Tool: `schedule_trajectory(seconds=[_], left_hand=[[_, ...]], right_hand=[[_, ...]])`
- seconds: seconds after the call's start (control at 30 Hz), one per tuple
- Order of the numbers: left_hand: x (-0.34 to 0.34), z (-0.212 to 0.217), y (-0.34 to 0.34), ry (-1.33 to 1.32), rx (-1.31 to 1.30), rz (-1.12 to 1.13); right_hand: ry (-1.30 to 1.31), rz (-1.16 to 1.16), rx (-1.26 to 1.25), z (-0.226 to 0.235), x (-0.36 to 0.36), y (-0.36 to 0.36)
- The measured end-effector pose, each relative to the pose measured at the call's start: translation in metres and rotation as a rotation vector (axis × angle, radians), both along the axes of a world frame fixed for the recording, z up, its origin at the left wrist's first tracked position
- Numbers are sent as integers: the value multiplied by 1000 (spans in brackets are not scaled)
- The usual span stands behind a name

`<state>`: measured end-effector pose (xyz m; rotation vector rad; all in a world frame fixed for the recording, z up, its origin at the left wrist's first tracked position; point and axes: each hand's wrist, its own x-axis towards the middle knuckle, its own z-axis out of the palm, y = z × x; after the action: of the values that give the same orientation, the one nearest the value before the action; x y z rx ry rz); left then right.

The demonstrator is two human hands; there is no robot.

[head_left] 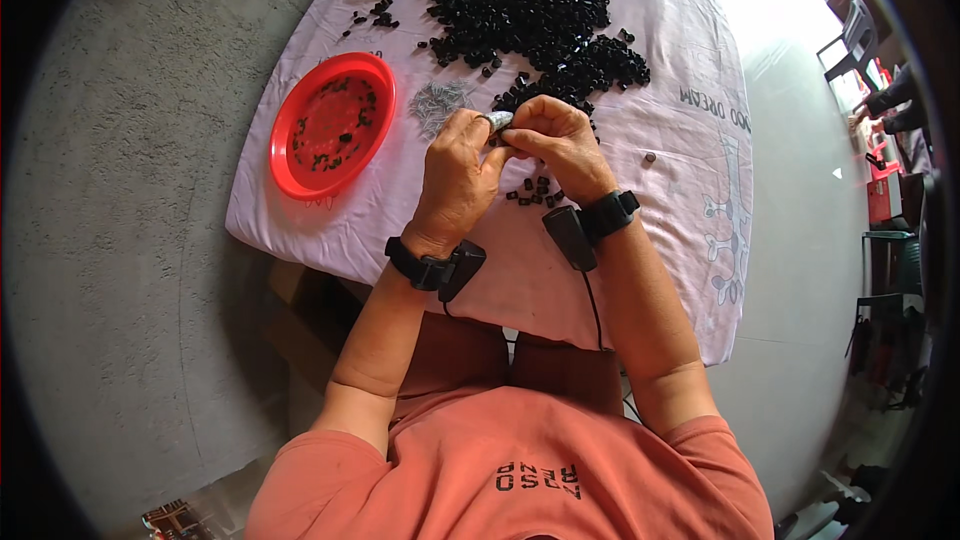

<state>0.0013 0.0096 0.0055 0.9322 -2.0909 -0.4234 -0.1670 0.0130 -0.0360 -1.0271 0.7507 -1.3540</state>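
Both my hands meet above the cloth-covered table, fingertips almost touching. My left hand (460, 175) is closed in a pinch, with a small silvery-grey piece (499, 121) at its fingertips; whether that is a held part or a wrapping on a finger I cannot make out. Thumb and forefinger of my right hand (562, 148) press together right beside it, and whatever they grip is too small to name. Beyond my hands spreads a big heap of small black plastic pieces (520, 10). Thin silvery pins (436, 105) lie in a loose pile beside my left hand.
A red plastic basin (283, 165) with some black pieces inside stands at the left table edge. Several small black square pieces (538, 190) lie between my wrists, and a single one (650, 157) lies farther right. The pink cloth (660, 280) drapes over the table edge.
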Motion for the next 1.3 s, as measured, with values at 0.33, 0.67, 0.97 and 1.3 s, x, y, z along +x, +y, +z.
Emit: schedule_trajectory(seconds=[0.33,0.67,0.97,1.3], left_hand=[[1,3,1,-105,-22,2],[3,6,-2,-94,-4,-14],[-2,16,-3,-96,-51,-44],[0,16,-10,-106,-127,-68]], right_hand=[[-63,-7,31,6,1,2],[31,-18,-17,1,0,0],[20,-107,-85,11,3,7],[34,-93,-63,16,-5,12]])
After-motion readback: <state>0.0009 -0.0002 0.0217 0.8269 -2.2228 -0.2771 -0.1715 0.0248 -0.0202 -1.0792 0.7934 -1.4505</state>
